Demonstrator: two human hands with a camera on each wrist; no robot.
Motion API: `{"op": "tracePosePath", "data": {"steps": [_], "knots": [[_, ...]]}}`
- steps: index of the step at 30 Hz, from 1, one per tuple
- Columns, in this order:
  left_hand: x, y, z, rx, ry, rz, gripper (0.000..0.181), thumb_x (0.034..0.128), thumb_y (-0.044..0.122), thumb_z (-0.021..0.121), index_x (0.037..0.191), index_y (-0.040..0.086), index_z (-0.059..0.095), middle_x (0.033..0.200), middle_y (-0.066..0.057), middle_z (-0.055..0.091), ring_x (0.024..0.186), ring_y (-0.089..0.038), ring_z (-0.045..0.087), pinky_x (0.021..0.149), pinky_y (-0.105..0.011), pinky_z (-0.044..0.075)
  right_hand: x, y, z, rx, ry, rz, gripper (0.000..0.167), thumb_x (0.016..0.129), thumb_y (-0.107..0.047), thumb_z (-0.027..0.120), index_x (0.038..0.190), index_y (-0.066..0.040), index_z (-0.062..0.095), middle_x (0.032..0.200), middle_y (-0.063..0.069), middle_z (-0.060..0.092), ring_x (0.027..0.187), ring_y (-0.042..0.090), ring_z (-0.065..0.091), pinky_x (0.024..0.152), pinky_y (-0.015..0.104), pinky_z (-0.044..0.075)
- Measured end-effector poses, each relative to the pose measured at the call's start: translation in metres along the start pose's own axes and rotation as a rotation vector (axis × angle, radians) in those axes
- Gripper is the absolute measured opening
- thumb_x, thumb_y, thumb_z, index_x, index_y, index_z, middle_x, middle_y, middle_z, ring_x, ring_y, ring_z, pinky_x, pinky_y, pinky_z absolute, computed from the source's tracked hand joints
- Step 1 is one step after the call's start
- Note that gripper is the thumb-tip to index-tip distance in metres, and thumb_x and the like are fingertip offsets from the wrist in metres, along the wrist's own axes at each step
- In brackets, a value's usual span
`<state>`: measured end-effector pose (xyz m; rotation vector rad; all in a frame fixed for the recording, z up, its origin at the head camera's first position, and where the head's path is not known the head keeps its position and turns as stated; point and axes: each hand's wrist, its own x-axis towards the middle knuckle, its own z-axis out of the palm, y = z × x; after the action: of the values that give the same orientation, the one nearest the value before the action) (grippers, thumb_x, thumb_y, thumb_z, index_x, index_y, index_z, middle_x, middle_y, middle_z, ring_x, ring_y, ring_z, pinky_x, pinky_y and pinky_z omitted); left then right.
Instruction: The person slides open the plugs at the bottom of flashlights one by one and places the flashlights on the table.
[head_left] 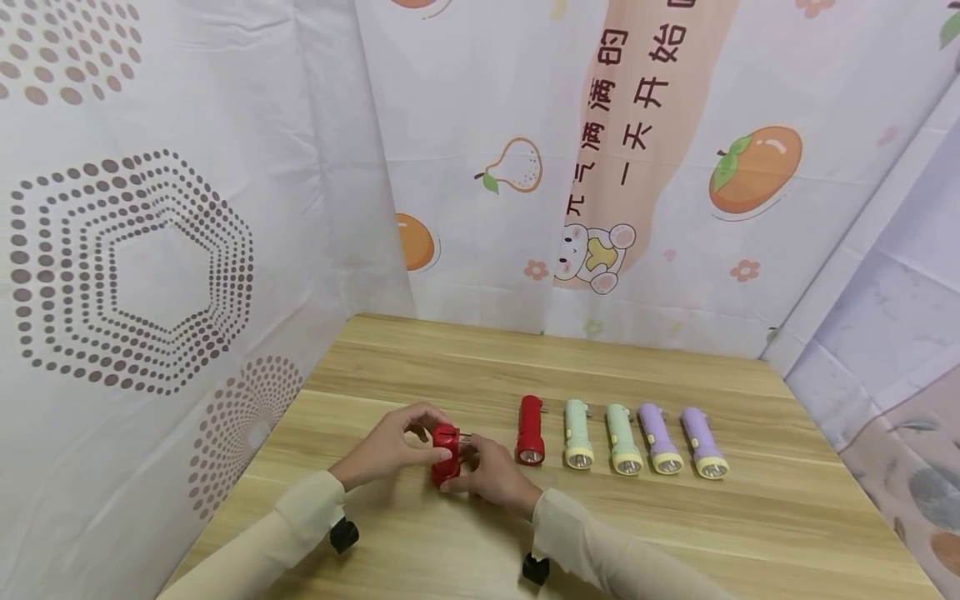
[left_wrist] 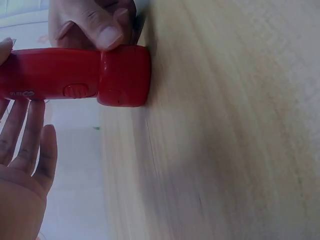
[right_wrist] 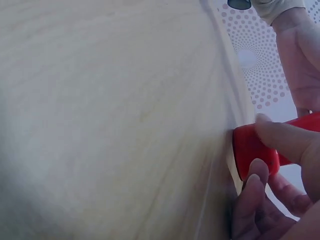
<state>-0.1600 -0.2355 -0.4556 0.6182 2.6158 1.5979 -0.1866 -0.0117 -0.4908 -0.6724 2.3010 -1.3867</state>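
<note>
A red flashlight stands nearly upright on the table, its wider head end down. My left hand pinches its upper body between thumb and fingertips; the left wrist view shows the sliding switch on the side of the red flashlight. Around the head end, my right hand holds the flashlight with thumb and curled fingers. Metal prongs stick out from the upper end toward the right hand. A second red flashlight lies just right of that hand.
To the right, in a row, lie two pale green flashlights and two purple flashlights, lenses toward me. The wooden table meets a printed curtain at the back and another curtain at the left.
</note>
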Motion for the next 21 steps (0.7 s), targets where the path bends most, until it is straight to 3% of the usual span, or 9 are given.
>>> {"op": "tracePosePath", "data": {"steps": [6, 14, 21], "knots": [[-0.002, -0.002, 0.002, -0.005, 0.029, 0.002, 0.038, 0.0842, 0.035, 0.087, 0.118, 0.028, 0.069, 0.106, 0.007, 0.071, 0.095, -0.018, 0.065, 0.085, -0.043, 0.052, 0.000, 0.003, 0.002, -0.028, 0.004, -0.003, 0.045, 0.074, -0.018, 0.095, 0.112, -0.014, 0.071, 0.096, -0.006, 0.068, 0.092, 0.017, 0.060, 0.078, 0.030, 0.048], [-0.001, -0.003, 0.006, -0.062, 0.067, -0.004, 0.038, 0.0863, 0.032, 0.086, 0.117, 0.020, 0.069, 0.112, 0.005, 0.072, 0.100, -0.018, 0.068, 0.097, -0.044, 0.053, -0.001, 0.005, 0.006, -0.063, 0.035, 0.017, 0.038, 0.077, -0.023, 0.093, 0.108, -0.014, 0.072, 0.095, -0.007, 0.068, 0.092, 0.015, 0.060, 0.083, 0.033, 0.047], [0.005, -0.006, 0.005, -0.095, 0.151, -0.078, 0.039, 0.0863, 0.033, 0.086, 0.117, 0.015, 0.070, 0.108, 0.000, 0.072, 0.097, -0.022, 0.067, 0.091, -0.034, 0.056, -0.010, -0.003, 0.010, 0.064, 0.041, 0.025, 0.039, 0.083, -0.017, 0.088, 0.116, -0.004, 0.071, 0.100, 0.001, 0.071, 0.088, 0.016, 0.062, 0.070, 0.029, 0.051]]}}
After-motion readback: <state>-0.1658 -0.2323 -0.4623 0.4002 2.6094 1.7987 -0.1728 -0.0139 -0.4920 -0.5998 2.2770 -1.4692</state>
